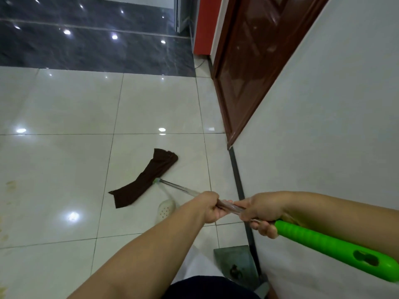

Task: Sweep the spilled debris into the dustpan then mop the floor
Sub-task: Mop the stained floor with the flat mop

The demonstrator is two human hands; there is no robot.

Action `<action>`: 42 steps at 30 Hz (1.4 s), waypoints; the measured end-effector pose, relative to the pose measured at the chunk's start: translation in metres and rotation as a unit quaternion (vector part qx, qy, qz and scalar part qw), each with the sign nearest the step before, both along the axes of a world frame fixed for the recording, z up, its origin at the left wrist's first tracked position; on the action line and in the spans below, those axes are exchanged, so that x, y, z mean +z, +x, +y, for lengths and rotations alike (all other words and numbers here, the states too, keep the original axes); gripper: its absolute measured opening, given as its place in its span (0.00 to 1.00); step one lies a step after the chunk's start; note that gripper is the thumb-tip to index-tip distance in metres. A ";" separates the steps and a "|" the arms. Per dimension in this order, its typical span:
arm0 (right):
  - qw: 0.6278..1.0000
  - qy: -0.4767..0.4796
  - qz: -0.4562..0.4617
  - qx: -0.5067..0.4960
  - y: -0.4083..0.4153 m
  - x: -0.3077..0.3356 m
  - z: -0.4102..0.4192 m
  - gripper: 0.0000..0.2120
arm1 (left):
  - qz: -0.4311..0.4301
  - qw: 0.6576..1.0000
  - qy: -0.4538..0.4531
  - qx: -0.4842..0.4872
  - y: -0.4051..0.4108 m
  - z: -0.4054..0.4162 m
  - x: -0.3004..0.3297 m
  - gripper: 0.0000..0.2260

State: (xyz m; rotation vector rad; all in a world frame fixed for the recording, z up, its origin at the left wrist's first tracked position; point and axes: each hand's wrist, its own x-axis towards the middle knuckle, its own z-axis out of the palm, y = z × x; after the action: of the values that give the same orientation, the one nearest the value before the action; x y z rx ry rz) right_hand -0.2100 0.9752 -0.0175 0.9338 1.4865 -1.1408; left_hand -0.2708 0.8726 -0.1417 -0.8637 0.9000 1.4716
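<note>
Left hand [210,209]: fingers wrapped round the mop pole [179,188], steering.
Right hand [262,214]: fingers gripping beside the green handle [332,244], for push.
Cloth [146,180]: flat on the floor [64,169], wiping.

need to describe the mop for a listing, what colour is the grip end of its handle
Bright green grip, on a shiny metal shaft; the head view shows it best, at lower right.

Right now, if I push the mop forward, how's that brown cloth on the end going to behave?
The brown cloth looks floppy: it lies bent and creased on the glossy floor tiles, so it will probably drag and bunch rather than stay flat. It seems light. On such shiny tiles it should slide easily.
</note>
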 end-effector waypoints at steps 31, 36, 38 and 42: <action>0.997 0.044 0.057 -0.018 -0.347 -0.045 -0.076 0.20 | 0.092 0.992 -0.023 0.080 -0.349 -0.049 -0.043 0.09; 0.999 0.037 0.039 -0.002 -0.441 -0.043 -0.089 0.18 | 0.107 0.989 -0.059 0.085 -0.437 -0.064 -0.041 0.07; 0.999 0.033 0.042 0.005 -0.471 -0.040 -0.090 0.20 | 0.107 0.988 -0.071 0.085 -0.466 -0.068 -0.041 0.10; 0.998 0.032 0.044 0.040 -0.514 -0.036 -0.092 0.23 | 0.100 0.986 -0.084 0.109 -0.504 -0.074 -0.038 0.12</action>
State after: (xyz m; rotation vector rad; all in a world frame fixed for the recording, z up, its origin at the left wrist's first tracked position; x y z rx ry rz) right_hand -0.7243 0.8831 -0.0532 0.8687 1.6262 -1.0945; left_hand -0.7743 0.7986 -0.1797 -0.9739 1.1183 1.7119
